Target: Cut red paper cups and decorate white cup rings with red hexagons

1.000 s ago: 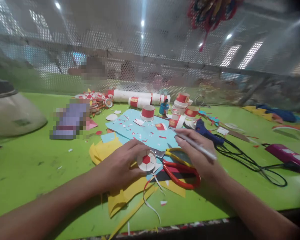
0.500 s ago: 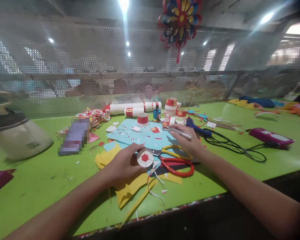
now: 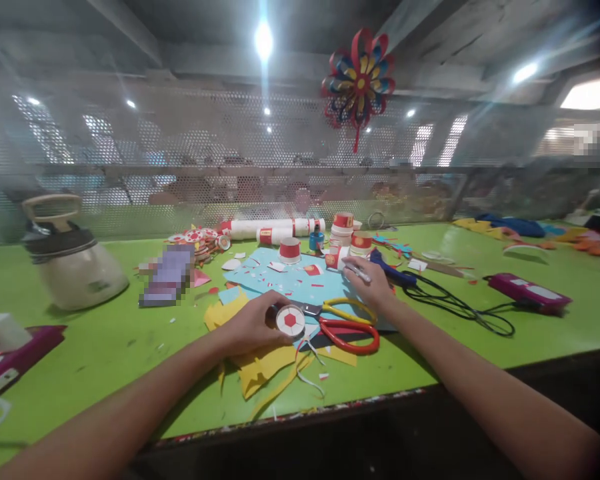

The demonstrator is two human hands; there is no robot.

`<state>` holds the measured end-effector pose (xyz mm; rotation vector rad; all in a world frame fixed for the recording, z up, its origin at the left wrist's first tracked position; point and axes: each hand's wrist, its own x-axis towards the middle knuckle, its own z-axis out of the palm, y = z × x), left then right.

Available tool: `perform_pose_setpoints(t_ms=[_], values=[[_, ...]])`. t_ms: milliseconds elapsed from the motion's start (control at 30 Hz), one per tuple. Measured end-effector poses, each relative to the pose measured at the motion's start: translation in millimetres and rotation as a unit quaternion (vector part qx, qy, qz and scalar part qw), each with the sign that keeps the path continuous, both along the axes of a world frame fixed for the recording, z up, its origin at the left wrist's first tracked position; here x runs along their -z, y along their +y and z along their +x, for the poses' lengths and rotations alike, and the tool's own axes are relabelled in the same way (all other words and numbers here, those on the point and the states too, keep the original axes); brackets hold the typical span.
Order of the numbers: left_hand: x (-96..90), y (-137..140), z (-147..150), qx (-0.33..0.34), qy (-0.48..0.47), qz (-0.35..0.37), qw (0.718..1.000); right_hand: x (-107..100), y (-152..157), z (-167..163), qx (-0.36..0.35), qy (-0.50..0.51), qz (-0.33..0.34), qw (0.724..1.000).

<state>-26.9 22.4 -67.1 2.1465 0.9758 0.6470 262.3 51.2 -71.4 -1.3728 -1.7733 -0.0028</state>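
My left hand (image 3: 260,327) is closed around a round white paper piece (image 3: 291,321), rimmed like a cup's base, with a red hexagon and thin lines on its face. In my right hand (image 3: 375,287) is a slim whitish pen-like tool (image 3: 359,271). Its tip is close to a red-and-white paper cup (image 3: 336,258) lying on its side; I cannot tell if they touch. Between my hands lie scissors (image 3: 350,335) with one yellow and one red handle. Light blue paper (image 3: 265,280) with scraps and yellow paper (image 3: 267,370) are spread beneath.
Stacked paper cups (image 3: 341,230), a red cup (image 3: 289,250) and a blue jar (image 3: 317,241) stand behind. A corded glue gun (image 3: 393,270) lies right, a purple power strip (image 3: 530,292) beyond. A kettle (image 3: 75,267) and a blurred flat object (image 3: 167,273) are left.
The view has tilted up and shifted left, bringing more of the kettle and left power strip into sight. Both hands keep their holds; the right hand has moved slightly beside the lying cup.
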Motion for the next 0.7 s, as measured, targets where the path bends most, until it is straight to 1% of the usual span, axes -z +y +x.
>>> perform_pose_setpoints(t_ms=[433, 700], values=[[0.0, 0.0, 0.5, -0.008, 0.009, 0.010, 1.000, 4.5, 1.6, 3.1, -0.004, -0.030, -0.014, 0.999], [0.8, -1.2, -0.1, -0.002, 0.005, 0.012, 1.000, 7.1, 5.2, 4.9, 0.014, -0.055, -0.014, 0.998]])
